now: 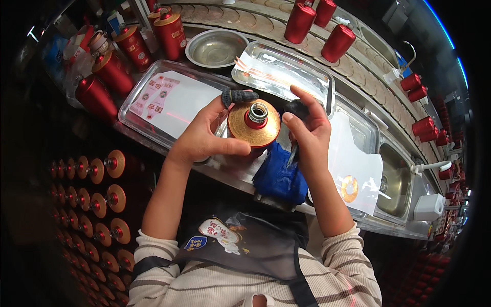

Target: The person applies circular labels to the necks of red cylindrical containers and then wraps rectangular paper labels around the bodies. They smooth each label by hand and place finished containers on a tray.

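Observation:
A red bottle point(253, 125) with a gold shoulder and an uncapped clear glass neck stands upright at the middle. Around its left side my left hand point(207, 135) is closed, thumb at the near edge, index finger in a dark knitted cover along the far edge. My right hand point(311, 135) is just right of the bottle, index finger and thumb raised and apart. Its other fingers are curled, partly hidden; one has a dark cover. A slim grey metal tool point(293, 152) sticks down from under this palm, in front of a blue cloth point(279, 176).
On the left, a metal tray point(125, 110) carries white paper and printed labels. Behind are a round metal bowl point(217, 64) and another tray point(327, 84). Red bottles point(169, 36) stand at back left, others on a conveyor point(245, 19). At right lie a gold ring label point(349, 188) and a sink point(404, 174).

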The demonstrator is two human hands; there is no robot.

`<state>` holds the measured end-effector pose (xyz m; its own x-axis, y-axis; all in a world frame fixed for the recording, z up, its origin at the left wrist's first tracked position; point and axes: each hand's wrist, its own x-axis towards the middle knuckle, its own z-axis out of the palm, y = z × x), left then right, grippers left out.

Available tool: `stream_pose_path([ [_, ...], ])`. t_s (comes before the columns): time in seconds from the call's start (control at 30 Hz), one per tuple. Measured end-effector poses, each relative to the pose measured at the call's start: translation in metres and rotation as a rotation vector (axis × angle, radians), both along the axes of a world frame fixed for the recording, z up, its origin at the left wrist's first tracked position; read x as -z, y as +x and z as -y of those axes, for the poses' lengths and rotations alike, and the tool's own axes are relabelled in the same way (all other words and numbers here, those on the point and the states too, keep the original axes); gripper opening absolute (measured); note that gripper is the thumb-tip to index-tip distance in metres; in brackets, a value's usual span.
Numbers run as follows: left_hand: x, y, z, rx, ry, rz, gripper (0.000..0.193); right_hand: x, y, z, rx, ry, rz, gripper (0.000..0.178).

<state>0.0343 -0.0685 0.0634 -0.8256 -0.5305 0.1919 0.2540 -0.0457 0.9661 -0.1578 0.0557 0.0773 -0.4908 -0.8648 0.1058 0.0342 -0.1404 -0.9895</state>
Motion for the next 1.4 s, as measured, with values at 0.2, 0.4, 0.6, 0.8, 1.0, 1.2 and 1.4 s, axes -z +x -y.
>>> stream_pose_path([
  [0.2, -0.003, -0.016, -0.028, -0.214, 0.091, -0.017, 0.050, 0.006, 0.008, 0.004, -0.146, 0.076, 0.049, 0.041],
  [0.4, 0.000, -0.011, -0.028, -0.247, 0.057, 0.010, 0.054, -0.004, 0.004, 0.009, -0.216, 0.121, 0.159, 0.036],
  [0.6, -0.002, -0.013, -0.029, -0.234, 0.057, -0.002, 0.053, 0.003, 0.001, 0.012, -0.218, 0.114, 0.160, 0.033],
  [0.8, -0.001, -0.013, -0.030, -0.256, 0.042, 0.024, 0.053, 0.001, -0.001, 0.014, -0.236, 0.126, 0.197, 0.031],
  [1.0, -0.003, -0.013, -0.030, -0.234, 0.048, 0.018, 0.057, 0.004, 0.002, 0.016, -0.188, 0.124, 0.155, 0.029],
  [1.2, -0.004, -0.008, -0.028, -0.195, 0.026, 0.047, 0.064, -0.002, 0.001, 0.008, -0.237, 0.126, 0.188, 0.037],
  [1.4, 0.003, -0.011, -0.033, -0.200, 0.028, 0.030, 0.068, 0.011, 0.005, -0.002, -0.233, 0.037, 0.088, 0.044],
])
